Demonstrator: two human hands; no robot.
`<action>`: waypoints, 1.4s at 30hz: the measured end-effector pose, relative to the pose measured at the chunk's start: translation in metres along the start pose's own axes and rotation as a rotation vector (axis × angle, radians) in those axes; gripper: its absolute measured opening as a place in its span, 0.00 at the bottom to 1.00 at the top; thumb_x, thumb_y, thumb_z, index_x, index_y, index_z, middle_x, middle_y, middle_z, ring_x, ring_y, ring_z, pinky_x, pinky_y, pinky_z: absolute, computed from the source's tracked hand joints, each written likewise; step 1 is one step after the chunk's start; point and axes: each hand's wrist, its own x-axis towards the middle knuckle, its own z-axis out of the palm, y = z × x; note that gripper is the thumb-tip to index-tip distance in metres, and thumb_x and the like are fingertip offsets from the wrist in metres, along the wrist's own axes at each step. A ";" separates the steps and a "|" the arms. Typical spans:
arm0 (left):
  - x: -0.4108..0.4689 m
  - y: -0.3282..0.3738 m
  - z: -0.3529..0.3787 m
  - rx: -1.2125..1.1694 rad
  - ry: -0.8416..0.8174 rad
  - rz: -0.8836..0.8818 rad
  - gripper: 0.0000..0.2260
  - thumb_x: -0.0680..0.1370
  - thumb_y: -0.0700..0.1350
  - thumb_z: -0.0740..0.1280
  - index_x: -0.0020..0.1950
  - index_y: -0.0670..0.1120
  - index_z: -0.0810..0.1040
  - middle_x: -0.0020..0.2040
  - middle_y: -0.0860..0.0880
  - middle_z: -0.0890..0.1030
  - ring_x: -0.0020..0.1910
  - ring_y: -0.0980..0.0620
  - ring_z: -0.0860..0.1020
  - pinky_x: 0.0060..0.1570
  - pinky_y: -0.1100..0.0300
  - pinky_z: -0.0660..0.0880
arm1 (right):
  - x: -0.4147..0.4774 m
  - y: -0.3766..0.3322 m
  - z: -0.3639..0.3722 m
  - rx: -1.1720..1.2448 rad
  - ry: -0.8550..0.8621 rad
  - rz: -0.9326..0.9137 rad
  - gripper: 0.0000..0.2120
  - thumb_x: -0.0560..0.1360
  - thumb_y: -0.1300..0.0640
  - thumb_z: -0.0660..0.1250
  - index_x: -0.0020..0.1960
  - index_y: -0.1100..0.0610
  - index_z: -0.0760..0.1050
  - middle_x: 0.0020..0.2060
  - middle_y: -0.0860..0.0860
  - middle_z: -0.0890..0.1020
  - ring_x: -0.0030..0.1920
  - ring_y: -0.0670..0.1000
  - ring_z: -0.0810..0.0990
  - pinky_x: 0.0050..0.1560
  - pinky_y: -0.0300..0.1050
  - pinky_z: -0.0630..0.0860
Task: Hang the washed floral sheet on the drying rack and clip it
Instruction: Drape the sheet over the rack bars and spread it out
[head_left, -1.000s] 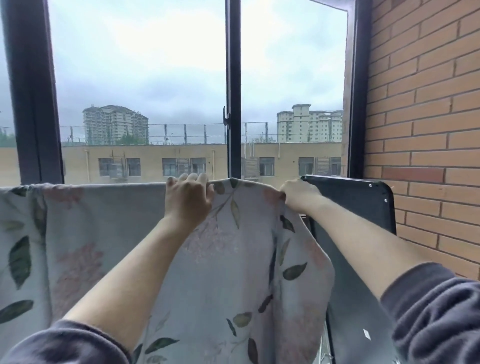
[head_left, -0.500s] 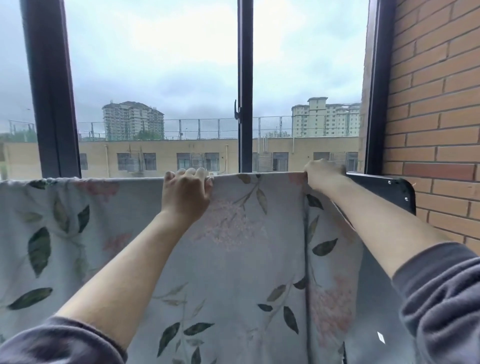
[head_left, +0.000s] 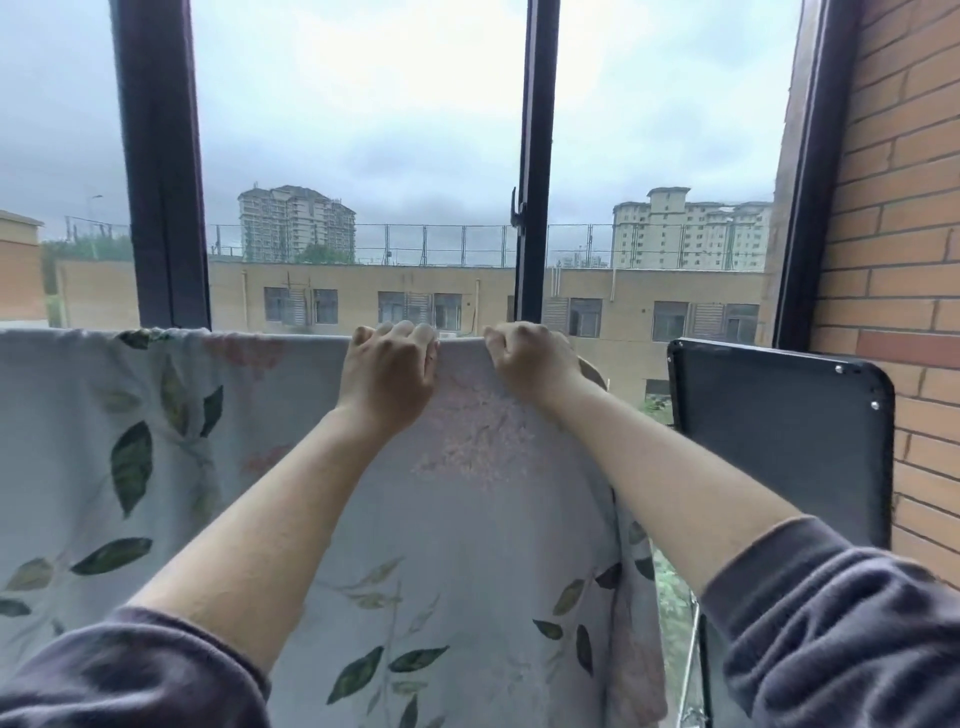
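From the head view, the floral sheet (head_left: 467, 519) hung across the left and middle of the scene. Its top edge ran level in front of the window, and the pale cloth, printed with green leaves and faded pink blooms, fell straight down toward the near edge. Whatever bar carried it was hidden under the fold. The left hand (head_left: 387, 374) gripped that top edge near the middle, its fingers curled over the far side of the cloth. The right hand (head_left: 530, 364) sat just beside it to the right, knuckles bent and closed on the same edge, close to the sheet's right end, where the cloth dropped away in a loose vertical fold. Both forearms were bare, with dark grey sleeves (head_left: 831, 623) pushed back at the near corners. To the right of the sheet stood a black flat panel (head_left: 779, 441) with rounded corners and small screws, next to the brick wall (head_left: 893, 260). Beyond the hands rose the dark window frame (head_left: 532, 156). Far outside lay a low beige building (head_left: 363, 296), tall apartment blocks (head_left: 296, 223) and a grey overcast sky.
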 end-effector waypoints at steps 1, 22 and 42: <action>-0.004 -0.015 -0.002 0.015 0.006 -0.014 0.13 0.81 0.47 0.54 0.48 0.44 0.76 0.45 0.45 0.80 0.45 0.44 0.76 0.51 0.51 0.65 | 0.001 -0.004 0.007 -0.042 0.062 -0.006 0.20 0.81 0.49 0.49 0.50 0.57 0.78 0.48 0.56 0.82 0.48 0.57 0.79 0.50 0.48 0.68; -0.047 -0.178 -0.053 0.061 0.020 0.012 0.14 0.81 0.49 0.55 0.46 0.43 0.76 0.42 0.45 0.80 0.42 0.44 0.77 0.50 0.51 0.68 | 0.020 -0.176 0.080 -0.117 0.342 -0.030 0.18 0.75 0.52 0.55 0.31 0.56 0.77 0.28 0.52 0.81 0.31 0.55 0.79 0.40 0.45 0.71; -0.088 -0.316 -0.092 0.090 0.160 -0.187 0.16 0.79 0.50 0.51 0.40 0.43 0.73 0.39 0.44 0.78 0.42 0.42 0.74 0.49 0.50 0.62 | 0.016 -0.193 0.083 -0.140 0.409 0.045 0.25 0.74 0.48 0.45 0.31 0.56 0.75 0.31 0.54 0.81 0.33 0.57 0.78 0.50 0.51 0.69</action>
